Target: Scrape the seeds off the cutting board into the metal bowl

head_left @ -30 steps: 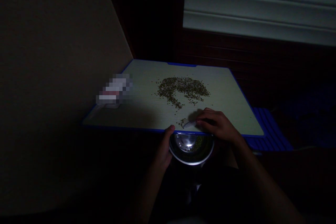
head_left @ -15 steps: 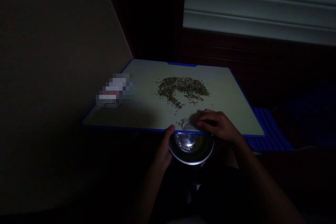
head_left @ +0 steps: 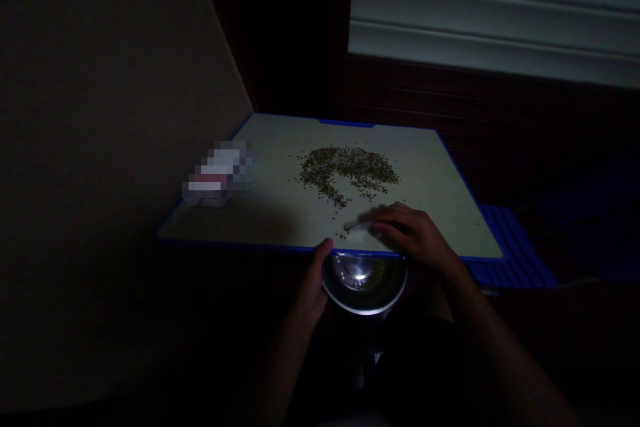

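Note:
A pale cutting board (head_left: pixel 440 213) with a blue rim carries a spread of small greenish seeds or beans (head_left: pixel 345 167), too small to name surely. My right hand (head_left: pixel 417 230) is closed in a pinch on a thin, pale, see-through flat piece (head_left: pixel 361 226). This piece meets the board near a few stray seeds. At the front edge, my left hand (head_left: pixel 315 280) grips the side of a shiny metal bowl (head_left: pixel 365 311), its thumb up against the board's rim and its other fingers hidden. The bowl sits just under that edge with some seeds inside.
A blurred-out white and red item (head_left: pixel 217 173) lies on the board's left side, against a plain wall (head_left: pixel 125 113). Behind the board are dark wood and pale slats (head_left: pixel 490 13). A blue ribbed surface (head_left: pixel 515 247) shows at the right. The room is dim.
My right hand has moved slightly back from the board's front edge, and the see-through piece has lifted and turned to look thinner. My left hand and the bowl stay put.

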A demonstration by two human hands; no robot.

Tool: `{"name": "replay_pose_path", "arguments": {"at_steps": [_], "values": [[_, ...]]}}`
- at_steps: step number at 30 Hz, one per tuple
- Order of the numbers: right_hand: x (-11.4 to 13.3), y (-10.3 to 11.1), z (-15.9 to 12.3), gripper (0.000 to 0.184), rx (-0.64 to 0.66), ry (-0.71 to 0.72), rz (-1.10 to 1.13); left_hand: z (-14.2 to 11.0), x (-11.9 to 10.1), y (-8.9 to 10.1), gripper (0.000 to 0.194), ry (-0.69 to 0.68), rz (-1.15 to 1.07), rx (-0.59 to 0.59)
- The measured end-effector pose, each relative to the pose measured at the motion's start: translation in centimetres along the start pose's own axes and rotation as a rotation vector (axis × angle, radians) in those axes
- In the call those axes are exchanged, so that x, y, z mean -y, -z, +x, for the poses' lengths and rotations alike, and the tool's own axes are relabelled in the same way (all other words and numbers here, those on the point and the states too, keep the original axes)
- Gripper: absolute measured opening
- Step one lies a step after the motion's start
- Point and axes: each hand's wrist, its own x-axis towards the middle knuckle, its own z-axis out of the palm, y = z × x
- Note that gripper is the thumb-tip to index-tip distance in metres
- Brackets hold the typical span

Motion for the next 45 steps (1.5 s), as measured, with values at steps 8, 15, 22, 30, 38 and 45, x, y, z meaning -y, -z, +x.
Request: {"name": "replay_pose_path", "arguments": {"at_steps": [8, 15, 22, 30, 38, 45], "values": [[0.13, 0.04, -0.01, 0.019, 0.016, 0.006, -0.008, -0.16, -0.12, 0.03, 0.044, 0.002, 0.028, -0.001], [0.02, -0.05, -0.04, 0.019, 0.025, 0.019, 0.0, -0.1, 0.02, 0.14, 0.051, -0.023, 0.019, 0.018], [0.13, -0.01, -0.13, 0.016, 0.06, 0.056, 0.011, -0.28, -0.11, -0.07, 0.056, 0.003, 0.021, 0.007], [0.11, -0.03, -0.22, 0.017, 0.068, 0.046, 0.045, -0.29, -0.06, 0.02, 0.049, 0.026, 0.023, 0.04], [0.54, 0.14, -0.24, 0.015, 0.077, 0.006, 0.082, -0.23, -0.07, 0.09, 0.048, 0.034, 0.042, 0.022], [0.62, 0.17, -0.38, 0.012, 0.071, -0.03, 0.111, -0.05, -0.03, 0.18, 0.046, 0.065, 0.064, -0.019]]}}
